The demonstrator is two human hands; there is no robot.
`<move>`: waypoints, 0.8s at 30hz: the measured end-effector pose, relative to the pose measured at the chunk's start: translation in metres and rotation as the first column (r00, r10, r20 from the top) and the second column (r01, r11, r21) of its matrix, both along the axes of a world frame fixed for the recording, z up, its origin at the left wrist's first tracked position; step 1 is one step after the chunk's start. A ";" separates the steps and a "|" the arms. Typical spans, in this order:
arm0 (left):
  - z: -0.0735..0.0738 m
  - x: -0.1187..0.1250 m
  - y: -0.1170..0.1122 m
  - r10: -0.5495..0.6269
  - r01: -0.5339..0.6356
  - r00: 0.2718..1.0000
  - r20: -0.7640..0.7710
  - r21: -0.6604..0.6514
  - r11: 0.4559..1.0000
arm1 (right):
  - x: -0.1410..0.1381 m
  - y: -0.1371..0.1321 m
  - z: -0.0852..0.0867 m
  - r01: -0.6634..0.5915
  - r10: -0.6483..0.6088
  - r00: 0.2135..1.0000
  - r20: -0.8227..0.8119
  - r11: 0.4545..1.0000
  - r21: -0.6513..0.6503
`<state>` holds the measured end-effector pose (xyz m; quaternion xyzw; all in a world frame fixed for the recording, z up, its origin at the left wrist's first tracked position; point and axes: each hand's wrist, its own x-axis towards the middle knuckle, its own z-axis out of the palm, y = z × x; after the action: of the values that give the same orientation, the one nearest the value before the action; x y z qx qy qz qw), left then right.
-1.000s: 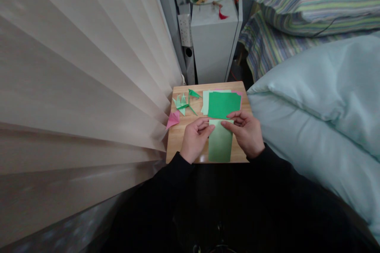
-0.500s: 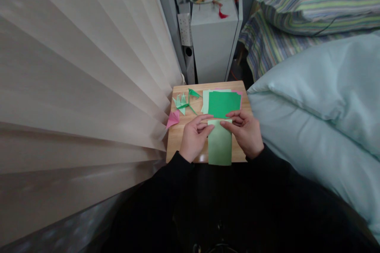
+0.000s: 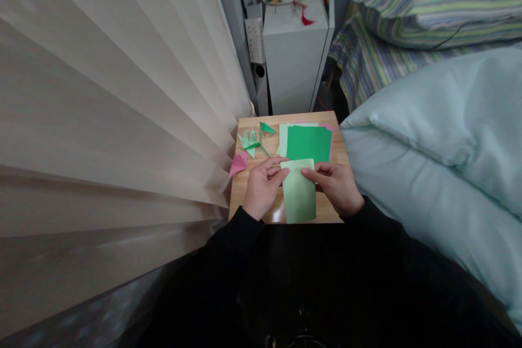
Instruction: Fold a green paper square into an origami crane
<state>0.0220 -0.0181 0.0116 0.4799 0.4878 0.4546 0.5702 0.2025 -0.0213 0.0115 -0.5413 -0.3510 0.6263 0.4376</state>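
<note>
A light green sheet of paper (image 3: pixel 299 196) is held up over the near part of a small wooden table (image 3: pixel 330 212). My left hand (image 3: pixel 263 185) pinches its upper left corner, thumb in front and fingers behind. At the upper right edge, my right hand (image 3: pixel 338 185) grips the same sheet, its thumb on the front face. Just beyond the hands lies a stack of coloured paper with a dark green sheet (image 3: pixel 309 143) on top. Pale green (image 3: pixel 283 140) and pink edges stick out from under it.
Folded green paper pieces (image 3: pixel 249 141) and a pink folded paper (image 3: pixel 238 162) lie on the table's left side. A pleated curtain (image 3: pixel 155 92) hangs at the left. To the right is a bed with a pale blue quilt (image 3: pixel 428 136). Behind the table stands a white cabinet (image 3: pixel 296 65).
The light green sheet has shifted slightly left and its top edge has risen and tilted. My right hand has moved a little down, and its fingers have gone behind the sheet.
</note>
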 end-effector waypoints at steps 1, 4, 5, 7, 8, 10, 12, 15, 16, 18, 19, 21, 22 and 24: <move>0.000 0.000 0.000 -0.001 0.001 1.000 0.001 -0.001 1.000 | 0.000 0.000 0.001 0.008 -0.009 1.000 -0.007 1.000 -0.007; -0.001 0.000 -0.001 -0.004 0.004 1.000 0.008 -0.003 1.000 | -0.002 -0.001 0.003 0.025 -0.026 0.999 -0.034 0.999 -0.026; -0.001 0.000 -0.001 -0.007 0.007 1.000 0.007 -0.002 1.000 | -0.002 -0.001 0.003 0.026 -0.027 0.999 -0.040 0.999 -0.027; -0.001 -0.001 -0.001 -0.012 0.012 1.000 -0.001 0.003 1.000 | -0.003 -0.001 0.003 0.031 -0.032 0.999 -0.044 0.999 -0.026; -0.001 -0.001 -0.001 -0.014 0.015 1.000 -0.006 0.006 1.000 | -0.003 -0.001 0.003 0.034 -0.035 0.999 -0.040 0.999 -0.026; -0.001 -0.001 -0.001 -0.020 0.020 1.000 -0.010 0.009 1.000 | -0.003 -0.001 0.004 0.039 -0.039 0.999 -0.020 0.999 -0.031; -0.001 -0.001 0.000 -0.022 0.022 1.000 -0.005 0.006 1.000 | -0.002 0.000 0.005 0.042 -0.043 0.999 -0.009 0.998 -0.040; 0.000 -0.001 0.000 -0.026 0.026 1.000 0.015 0.000 1.000 | -0.002 0.000 0.009 0.073 -0.075 0.996 -0.037 0.996 -0.051; 0.000 -0.001 0.000 -0.026 0.026 0.999 0.019 -0.001 1.000 | -0.001 0.001 0.010 0.090 -0.092 0.995 -0.049 0.995 -0.053; 0.000 -0.002 0.000 -0.029 0.029 0.999 0.022 0.000 1.000 | -0.002 0.001 0.011 0.115 -0.118 0.991 -0.055 0.992 -0.059; 0.000 -0.002 0.000 -0.030 0.030 0.999 0.021 0.001 1.000 | -0.002 0.001 0.011 0.120 -0.124 0.991 -0.053 0.991 -0.060; 0.000 -0.002 0.000 -0.033 0.033 0.999 0.016 0.007 0.999 | -0.002 0.001 0.010 0.123 -0.126 0.991 -0.051 0.991 -0.055; 0.001 -0.002 0.000 -0.035 0.035 0.999 0.013 0.012 0.999 | -0.001 0.001 0.009 0.122 -0.124 0.991 -0.049 0.991 -0.045; 0.002 -0.003 0.000 -0.039 0.039 0.999 -0.011 0.026 0.999 | -0.001 0.001 0.007 0.114 -0.114 0.993 -0.036 0.993 -0.013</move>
<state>0.0193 -0.0181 0.0137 0.4991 0.4754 0.4471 0.5701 0.2019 -0.0206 0.0183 -0.5514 -0.3082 0.6118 0.4761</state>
